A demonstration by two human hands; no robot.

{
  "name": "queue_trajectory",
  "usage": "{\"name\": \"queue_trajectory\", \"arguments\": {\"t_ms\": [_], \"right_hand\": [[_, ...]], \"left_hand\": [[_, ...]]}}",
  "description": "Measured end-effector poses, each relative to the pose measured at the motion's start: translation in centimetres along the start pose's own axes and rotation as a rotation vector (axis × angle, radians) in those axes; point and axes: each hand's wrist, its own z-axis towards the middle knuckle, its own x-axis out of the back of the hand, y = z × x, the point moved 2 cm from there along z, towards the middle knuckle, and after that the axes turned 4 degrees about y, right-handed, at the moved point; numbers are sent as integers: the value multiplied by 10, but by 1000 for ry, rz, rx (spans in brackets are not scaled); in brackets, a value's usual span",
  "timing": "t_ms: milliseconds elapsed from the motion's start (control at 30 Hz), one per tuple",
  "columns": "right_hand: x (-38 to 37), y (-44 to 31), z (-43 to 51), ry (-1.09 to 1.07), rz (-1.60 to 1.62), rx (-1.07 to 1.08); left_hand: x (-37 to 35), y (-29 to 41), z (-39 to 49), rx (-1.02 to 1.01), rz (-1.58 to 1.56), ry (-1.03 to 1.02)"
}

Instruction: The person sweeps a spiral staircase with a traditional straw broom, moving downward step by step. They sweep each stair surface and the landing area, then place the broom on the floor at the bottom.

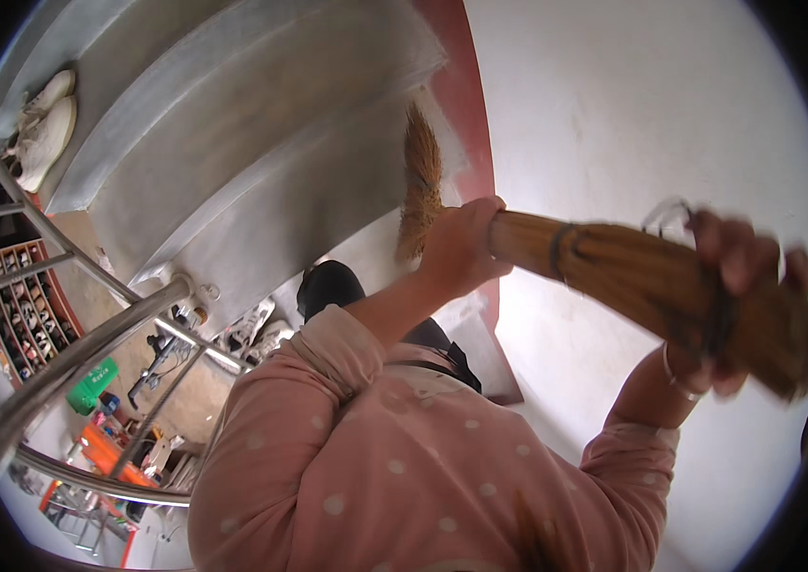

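Note:
A straw broom slants across the view, its thick bound handle (611,261) rising toward the camera. My left hand (457,247) is wrapped around the lower part of the handle. Higher up, near the handle's blurred top end, my right hand (733,272) grips it over a dark binding. The broom's brown bristles (423,154) are fanned out low by the concrete stair steps, beside the red-painted band along the wall. My left hand partly hides where bristles and handle meet. Whether the bristle tips touch the concrete I cannot tell.
Concrete steps (261,136) curve away ahead, with white shoes (50,136) at their left end. A white wall (633,129) rises on the right. On the left runs a metal railing (82,357); below it are a shoe rack (25,307) and more shoes (254,329).

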Motion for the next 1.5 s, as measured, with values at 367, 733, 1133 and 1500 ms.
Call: {"name": "queue_trajectory", "arguments": {"t_ms": [367,733,1133,1500], "right_hand": [[-32,65,-79,-196,99,58],[-73,45,-164,-435,111,205],[140,152,-596,-88,-357,-1784],[154,158,-628,453,79,-1822]], "left_hand": [[-116,23,-85,-459,619,-188],[-96,-37,-84,539,1529,-644],[-8,-5,-78,662,1298,-607],[-53,-85,21,715,983,-693]]}}
